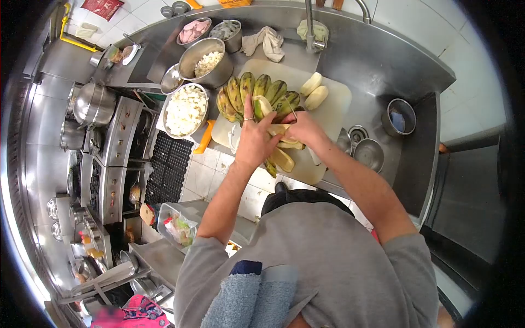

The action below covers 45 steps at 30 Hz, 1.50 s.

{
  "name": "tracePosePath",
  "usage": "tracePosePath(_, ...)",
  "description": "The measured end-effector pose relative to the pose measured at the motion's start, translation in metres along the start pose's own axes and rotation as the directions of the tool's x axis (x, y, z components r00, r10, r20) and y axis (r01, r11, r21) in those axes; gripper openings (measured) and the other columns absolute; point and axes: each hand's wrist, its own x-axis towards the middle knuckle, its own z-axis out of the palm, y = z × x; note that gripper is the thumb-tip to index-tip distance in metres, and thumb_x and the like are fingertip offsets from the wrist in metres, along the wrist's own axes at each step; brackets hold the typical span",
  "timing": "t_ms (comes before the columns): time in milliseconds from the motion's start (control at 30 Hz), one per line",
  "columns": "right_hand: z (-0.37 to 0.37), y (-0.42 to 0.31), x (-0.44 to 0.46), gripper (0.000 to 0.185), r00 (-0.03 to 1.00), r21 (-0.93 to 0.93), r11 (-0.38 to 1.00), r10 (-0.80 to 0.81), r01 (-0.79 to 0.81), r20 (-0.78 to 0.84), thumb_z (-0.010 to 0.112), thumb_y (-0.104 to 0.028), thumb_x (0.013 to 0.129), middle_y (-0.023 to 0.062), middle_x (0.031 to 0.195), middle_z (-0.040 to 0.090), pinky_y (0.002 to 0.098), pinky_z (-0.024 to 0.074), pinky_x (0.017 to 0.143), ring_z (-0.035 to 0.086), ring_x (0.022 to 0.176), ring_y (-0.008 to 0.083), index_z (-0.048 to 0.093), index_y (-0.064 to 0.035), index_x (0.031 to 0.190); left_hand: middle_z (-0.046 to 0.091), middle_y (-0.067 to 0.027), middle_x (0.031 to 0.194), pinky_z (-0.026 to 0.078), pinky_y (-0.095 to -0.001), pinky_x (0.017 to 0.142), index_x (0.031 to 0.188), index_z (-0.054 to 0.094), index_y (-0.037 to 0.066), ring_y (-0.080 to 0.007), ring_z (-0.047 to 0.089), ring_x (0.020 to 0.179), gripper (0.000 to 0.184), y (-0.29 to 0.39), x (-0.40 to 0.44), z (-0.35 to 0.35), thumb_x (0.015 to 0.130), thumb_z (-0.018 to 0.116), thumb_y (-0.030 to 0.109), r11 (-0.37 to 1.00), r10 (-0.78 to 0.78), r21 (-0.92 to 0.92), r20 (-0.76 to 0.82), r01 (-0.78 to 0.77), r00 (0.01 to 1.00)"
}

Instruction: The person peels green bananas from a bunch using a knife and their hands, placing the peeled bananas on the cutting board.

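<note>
At upper centre, the left hand (257, 136) and right hand (304, 128) grip a pale-yellow, elongated plantain (278, 129) above a white rectangular board (334, 116).

Bright light puts glare on the steel pot (95, 104). Fisheye distortion bends the edges; corners go black.

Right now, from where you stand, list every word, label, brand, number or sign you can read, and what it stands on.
No text can be read in this view.
Red sheet on the wall: pale marks, too small and blurred to read.
Orange box at the top edge: cut off by the frame, any print unreadable.
Stove: any markings by the knobs are too small to read.
</note>
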Motion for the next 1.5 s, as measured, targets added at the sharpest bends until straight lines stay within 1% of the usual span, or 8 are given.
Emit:
tracePosePath(200,-0.004,-0.021,-0.021,0.023,0.996,0.025,1.0,0.004,-0.002,-0.084,0.073,-0.007,0.067,0.0147,0.082,0.073,0.0346,0.0539,0.071,0.071,0.077,0.0236,0.075,-0.0003,0.088,0.02,-0.0336,0.152,0.054,-0.0415,0.096,0.131,0.061,0.012,-0.0376,0.064,0.109,0.069,-0.014,-0.003,0.0,0.067,0.086,0.012,0.994,-0.074,-0.066,0.108,0.082,0.991)
tracePosePath(300,0.0,-0.022,-0.03,0.024,0.985,0.074,0.997,0.014,-0.001,-0.173,0.074,-0.006,0.065,0.0137,0.081,0.073,0.0338,0.0537,0.07,0.07,0.075,0.0224,0.074,0.0004,0.089,0.026,-0.0337,0.149,0.055,-0.0403,0.094,0.135,0.058,0.014,-0.0359,0.065,0.107,0.073,-0.017,-0.006,0.005,0.068,0.086,0.012,0.993,-0.051,-0.106,0.049,0.056,0.997)
tracePosePath(533,-0.001,-0.012,-0.032,0.027,0.985,0.182,0.983,0.048,-0.017,-0.165,0.079,-0.01,0.063,0.0113,0.082,0.073,0.0321,0.0531,0.07,0.07,0.076,0.0195,0.073,-0.0004,0.088,0.024,-0.0341,0.149,0.053,-0.0432,0.094,0.135,0.057,0.018,-0.0428,0.064,0.104,0.071,-0.028,-0.004,0.002,0.07,0.085,0.013,0.986,-0.023,-0.164,0.092,0.038,0.995)
tracePosePath(667,-0.016,-0.012,-0.018,0.031,0.993,-0.105,0.988,-0.118,0.116,-0.006,0.081,-0.013,0.063,0.0119,0.083,0.072,0.0338,0.0529,0.071,0.069,0.076,0.0218,0.07,0.0002,0.089,0.028,-0.0332,0.144,0.053,-0.0438,0.092,0.134,0.058,0.018,-0.0442,0.062,0.103,0.067,-0.027,0.0,-0.004,0.072,0.082,0.009,0.993,0.022,-0.121,0.126,-0.007,0.992)
tracePosePath(833,-0.023,-0.054,-0.043,0.034,0.933,-0.511,0.798,-0.359,0.32,0.024,0.081,-0.015,0.065,0.0137,0.085,0.07,0.0385,0.053,0.073,0.067,0.078,0.0303,0.067,0.0012,0.092,0.031,-0.0302,0.144,0.054,-0.0413,0.091,0.133,0.06,0.019,-0.0422,0.062,0.106,0.062,-0.052,-0.004,0.003,0.076,0.074,-0.003,0.951,0.006,-0.308,0.14,0.038,0.99)
tracePosePath(1033,-0.026,-0.029,-0.024,0.026,0.69,-0.446,0.552,-0.679,0.705,0.25,0.072,-0.018,0.075,0.0118,0.092,0.069,0.043,0.0525,0.076,0.066,0.088,0.0319,0.069,-0.0067,0.098,0.035,-0.0258,0.144,0.057,-0.0354,0.087,0.131,0.062,0.02,-0.032,0.064,0.109,0.061,-0.069,-0.008,0.007,0.079,0.068,-0.01,0.855,-0.079,-0.504,0.108,0.123,0.991)
tracePosePath(1267,-0.022,-0.05,-0.019,0.025,0.628,-0.552,0.345,-0.612,0.759,0.48,0.07,-0.018,0.078,0.0117,0.08,0.062,0.0432,0.054,0.071,0.065,0.079,0.0329,0.064,-0.0065,0.1,0.035,-0.024,0.146,0.059,-0.0333,0.083,0.132,0.062,0.024,-0.0276,0.069,0.098,0.059,-0.071,-0.004,0.0,0.082,0.07,-0.006,0.838,-0.076,-0.53,0.122,0.13,0.99)
tracePosePath(1500,-0.011,-0.043,-0.016,0.018,0.622,-0.633,0.253,-0.627,0.732,0.469,0.068,-0.015,0.08,0.0144,0.078,0.062,0.0434,0.055,0.067,0.066,0.074,0.0342,0.059,-0.0031,0.091,0.042,-0.018,0.14,0.054,-0.035,0.093,0.133,0.061,0.024,-0.0292,0.063,0.108,0.062,-0.084,0.001,0.001,0.08,0.072,-0.006,0.851,0.008,-0.521,0.13,0.062,0.992)
